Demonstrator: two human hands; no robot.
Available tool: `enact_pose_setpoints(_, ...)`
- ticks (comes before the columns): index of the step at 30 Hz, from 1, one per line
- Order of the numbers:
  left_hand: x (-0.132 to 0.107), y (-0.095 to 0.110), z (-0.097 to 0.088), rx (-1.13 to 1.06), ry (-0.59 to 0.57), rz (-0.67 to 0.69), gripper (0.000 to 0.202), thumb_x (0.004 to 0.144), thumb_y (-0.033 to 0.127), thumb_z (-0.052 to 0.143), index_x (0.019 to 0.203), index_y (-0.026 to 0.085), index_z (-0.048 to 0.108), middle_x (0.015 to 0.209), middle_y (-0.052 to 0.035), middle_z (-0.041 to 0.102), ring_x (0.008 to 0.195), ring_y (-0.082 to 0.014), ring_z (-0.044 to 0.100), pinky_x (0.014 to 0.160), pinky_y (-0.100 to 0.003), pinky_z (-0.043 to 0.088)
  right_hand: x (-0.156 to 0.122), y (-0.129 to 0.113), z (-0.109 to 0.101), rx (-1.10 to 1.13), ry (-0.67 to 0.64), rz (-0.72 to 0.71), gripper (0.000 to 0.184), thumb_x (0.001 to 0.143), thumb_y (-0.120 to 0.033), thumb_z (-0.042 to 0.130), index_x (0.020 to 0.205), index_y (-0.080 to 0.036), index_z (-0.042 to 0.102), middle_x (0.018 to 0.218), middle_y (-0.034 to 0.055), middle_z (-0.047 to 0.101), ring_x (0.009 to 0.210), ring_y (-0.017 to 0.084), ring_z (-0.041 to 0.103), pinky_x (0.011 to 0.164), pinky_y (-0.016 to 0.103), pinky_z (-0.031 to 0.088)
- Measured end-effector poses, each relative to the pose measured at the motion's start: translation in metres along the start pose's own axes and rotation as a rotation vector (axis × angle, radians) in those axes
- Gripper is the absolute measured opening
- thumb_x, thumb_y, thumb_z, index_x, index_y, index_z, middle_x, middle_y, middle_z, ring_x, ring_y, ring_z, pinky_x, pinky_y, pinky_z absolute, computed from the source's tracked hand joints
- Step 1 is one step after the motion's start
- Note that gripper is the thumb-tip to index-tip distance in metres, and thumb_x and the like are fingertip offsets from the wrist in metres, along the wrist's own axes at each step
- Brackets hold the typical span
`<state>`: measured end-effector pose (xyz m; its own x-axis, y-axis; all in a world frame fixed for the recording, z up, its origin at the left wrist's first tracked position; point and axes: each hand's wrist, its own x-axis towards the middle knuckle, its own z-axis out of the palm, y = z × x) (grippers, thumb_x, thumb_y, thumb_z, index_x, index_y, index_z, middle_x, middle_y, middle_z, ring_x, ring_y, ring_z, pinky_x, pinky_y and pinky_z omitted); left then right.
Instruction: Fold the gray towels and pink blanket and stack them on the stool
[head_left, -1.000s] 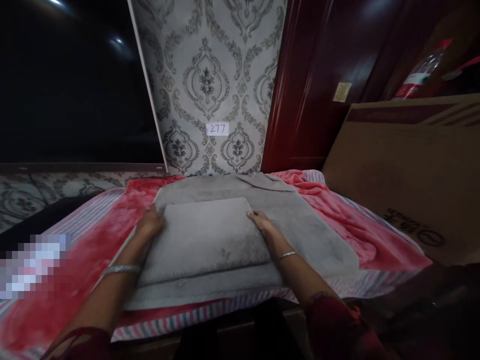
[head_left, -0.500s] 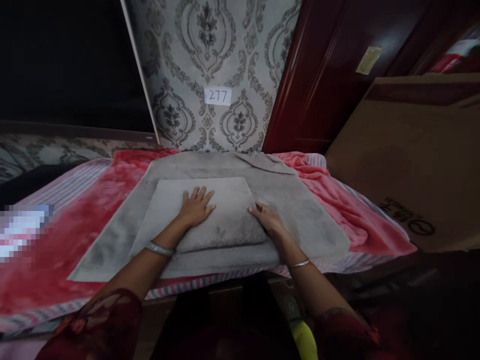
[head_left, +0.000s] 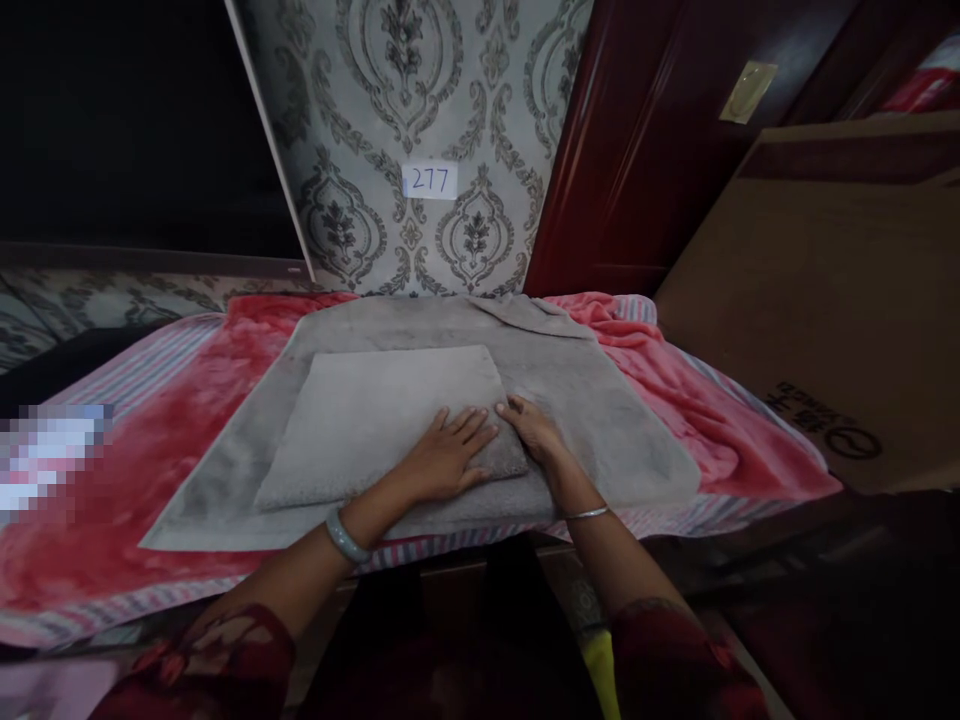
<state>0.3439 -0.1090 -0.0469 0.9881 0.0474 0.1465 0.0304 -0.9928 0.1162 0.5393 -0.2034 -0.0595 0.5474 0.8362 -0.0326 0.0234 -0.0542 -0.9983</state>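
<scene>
A folded grey towel (head_left: 375, 400) lies on a larger spread grey cloth (head_left: 630, 440), both of soft plush fabric. My left hand (head_left: 448, 456) rests flat on the folded towel near its front right part, fingers spread, holding nothing. At the towel's right edge, my right hand (head_left: 534, 428) pinches the fabric, thumb on top and the other fingers partly hidden beside the edge. The spread cloth's far right corner (head_left: 532, 318) is creased and turned over.
Beneath the cloth lies a red blanket (head_left: 225, 400) with striped edging. A cardboard box (head_left: 810, 300) leans at the right, beside a dark red door (head_left: 637, 130). A black screen (head_left: 135, 130) stands at the left, and a paper label (head_left: 430, 180) reading 277 is on the wall.
My left hand has slid right and toward me across the folded towel, to near its front edge. My right hand stays at the towel's right edge. The view has shifted slightly.
</scene>
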Motion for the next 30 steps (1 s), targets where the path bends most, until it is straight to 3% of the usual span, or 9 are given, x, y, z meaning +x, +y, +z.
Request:
enact_pose_setpoints(4,-0.015,-0.003,-0.01,0.015,-0.03,-0.03,0.068,0.098,0.057,0.042,0.158,0.027,0.032,0.167,-0.0109,0.025,0.155,-0.0284,0.017,0.125,-0.055,0.009,0.002,0.002,0.0,-0.029,0.013,-0.011,0.038,0.078,-0.039,0.068,0.111,-0.02,0.07,0.109,0.0029,0.076,0.101,0.022,0.067,0.091,0.033,0.052)
enact_pose_setpoints(8,-0.053,-0.019,-0.024,0.045,-0.03,-0.17,0.069,0.096,0.057,0.045,0.157,0.026,0.034,0.167,-0.0111,0.023,0.155,-0.0277,0.02,0.125,-0.052,0.011,0.003,0.003,0.0,-0.033,0.021,-0.026,0.037,0.077,-0.037,0.068,0.109,-0.018,0.07,0.113,0.0043,0.075,0.102,0.022,0.067,0.095,0.035,0.05)
enact_pose_setpoints(14,-0.137,-0.087,-0.048,0.071,0.057,-0.715,0.071,0.093,0.055,0.045,0.154,0.02,0.04,0.165,-0.0145,0.028,0.153,-0.0335,0.022,0.122,-0.059,0.018,0.004,0.007,0.0,-0.023,0.019,-0.022,0.038,0.077,-0.037,0.068,0.11,-0.019,0.072,0.114,0.0048,0.075,0.104,0.025,0.067,0.096,0.038,0.05)
enact_pose_setpoints(16,-0.157,-0.109,-0.056,-0.013,0.103,-0.87,0.073,0.092,0.052,0.045,0.153,0.013,0.04,0.163,-0.0175,0.032,0.151,-0.0337,0.027,0.121,-0.055,0.025,0.004,0.007,0.0,-0.014,0.016,-0.024,0.039,0.077,-0.038,0.068,0.111,-0.019,0.072,0.114,0.0047,0.076,0.105,0.026,0.067,0.096,0.038,0.051)
enact_pose_setpoints(18,-0.169,-0.126,-0.064,-0.161,0.186,-0.939,0.076,0.088,0.051,0.049,0.152,0.011,0.04,0.159,-0.0171,0.04,0.147,-0.0316,0.037,0.12,-0.048,0.032,0.003,0.008,0.0,-0.003,0.011,-0.023,0.039,0.077,-0.039,0.068,0.11,-0.019,0.072,0.114,0.0051,0.076,0.107,0.026,0.067,0.096,0.038,0.051)
enact_pose_setpoints(21,-0.167,-0.14,-0.073,-0.443,0.357,-0.972,0.078,0.082,0.05,0.058,0.149,0.014,0.045,0.148,-0.0142,0.055,0.135,-0.0286,0.052,0.112,-0.039,0.043,0.002,0.009,0.0,0.005,0.027,-0.003,0.037,0.076,-0.039,0.069,0.107,-0.02,0.073,0.117,0.0062,0.075,0.11,0.028,0.067,0.099,0.04,0.051)
enact_pose_setpoints(24,-0.151,-0.147,-0.079,-0.609,0.497,-1.075,0.077,0.077,0.047,0.067,0.143,0.012,0.052,0.126,-0.0152,0.068,0.113,-0.0265,0.067,0.095,-0.034,0.054,0.002,0.01,0.002,0.005,0.06,0.017,0.037,0.075,-0.04,0.07,0.106,-0.02,0.074,0.12,0.0069,0.074,0.112,0.028,0.066,0.1,0.04,0.05)
enact_pose_setpoints(27,-0.135,-0.155,-0.08,-0.571,0.53,-1.194,0.073,0.076,0.044,0.071,0.138,0.01,0.055,0.107,-0.0119,0.073,0.092,-0.0231,0.071,0.08,-0.032,0.057,0.002,0.01,0.005,0.004,0.081,0.022,0.036,0.074,-0.042,0.07,0.103,-0.02,0.074,0.117,0.0078,0.075,0.114,0.028,0.066,0.101,0.04,0.05)
enact_pose_setpoints(30,-0.128,-0.164,-0.079,-0.516,0.508,-1.217,0.062,0.076,0.041,0.07,0.128,0.009,0.061,0.101,-0.0123,0.074,0.089,-0.0257,0.072,0.077,-0.034,0.056,0.0,0.007,0.007,-0.008,0.102,0.029,0.035,0.071,-0.043,0.071,0.098,-0.02,0.075,0.113,0.009,0.075,0.114,0.03,0.065,0.101,0.041,0.05)
